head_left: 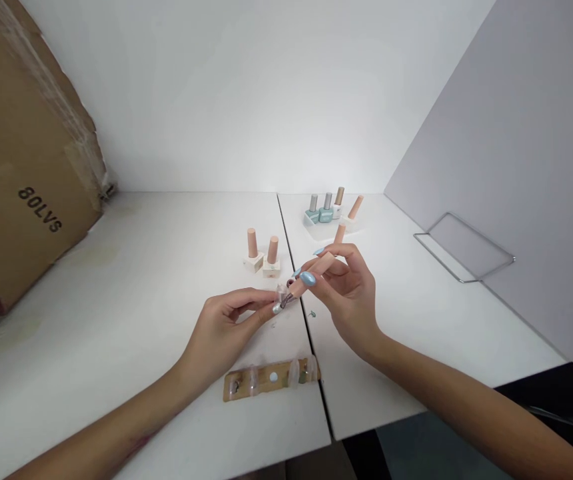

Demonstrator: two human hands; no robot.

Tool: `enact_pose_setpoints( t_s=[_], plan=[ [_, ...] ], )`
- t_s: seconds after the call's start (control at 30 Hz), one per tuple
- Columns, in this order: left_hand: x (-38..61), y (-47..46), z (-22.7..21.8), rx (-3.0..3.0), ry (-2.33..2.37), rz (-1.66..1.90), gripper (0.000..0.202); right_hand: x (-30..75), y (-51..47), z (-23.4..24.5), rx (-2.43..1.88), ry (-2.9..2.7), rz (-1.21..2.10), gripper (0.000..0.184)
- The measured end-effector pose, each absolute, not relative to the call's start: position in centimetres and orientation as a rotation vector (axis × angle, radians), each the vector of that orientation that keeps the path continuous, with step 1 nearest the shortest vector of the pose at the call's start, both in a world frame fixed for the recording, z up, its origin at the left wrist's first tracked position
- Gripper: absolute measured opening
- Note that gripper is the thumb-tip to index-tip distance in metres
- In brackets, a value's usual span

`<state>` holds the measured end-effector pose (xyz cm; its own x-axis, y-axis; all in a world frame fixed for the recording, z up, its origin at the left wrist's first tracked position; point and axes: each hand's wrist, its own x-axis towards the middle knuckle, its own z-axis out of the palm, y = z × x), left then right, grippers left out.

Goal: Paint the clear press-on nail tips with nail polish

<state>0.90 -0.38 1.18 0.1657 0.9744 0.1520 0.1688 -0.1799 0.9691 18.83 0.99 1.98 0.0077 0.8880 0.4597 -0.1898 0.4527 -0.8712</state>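
Just left of the seam (308,333) in the white counter (116,320), two hands meet in the air above it. The left hand (219,333) pinches a clear false nail tip (281,294) between thumb and fingertips (it's so transparent that its long axis is hard to make out from here). The right hand (346,293) grasps a peach-handled polish brush (315,269) between thumb and fingers, its pale blue fingernails (308,279) plain to see. That handle's long axis runs on a slant, pointing down and left, so its dark bristled end sits touching or just beside the nail tip, right up against the left hand's fingers. Farther back, two peach-capped polish bottles (261,255) stand left of the seam, and teal-bodied polish bottles (319,210) sit near the back edge. Toward the front edge, a tan strip (264,381) carries more clear nail tips.
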Motion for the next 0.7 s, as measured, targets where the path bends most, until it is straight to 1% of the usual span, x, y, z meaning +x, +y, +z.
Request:
enact_pose_setpoints(
  t_s=[0.3, 0.4, 0.57, 0.7],
  plan=[
    [0.79, -0.31, 0.65, 1.546, 1.156, 1.112, 0.010, 19.00, 1.54, 1.90, -0.916, -1.149, 0.893, 0.025],
    [0.81, -0.28, 0.71, 1.559, 1.131, 1.133, 0.009, 19.01, 1.47, 2.01, -0.847, -1.173, 0.884, 0.024],
    [0.96, -0.28, 1.06, 1.596, 1.105, 1.138, 0.010, 18.79, 1.01, 2.15, -0.606, -1.343, 0.876, 0.025],
    [0.86, -0.23, 0.83, 1.627, 1.120, 1.120, 0.011, 18.65, 0.94, 1.80, -0.633, -1.351, 0.866, 0.027]
  ],
)
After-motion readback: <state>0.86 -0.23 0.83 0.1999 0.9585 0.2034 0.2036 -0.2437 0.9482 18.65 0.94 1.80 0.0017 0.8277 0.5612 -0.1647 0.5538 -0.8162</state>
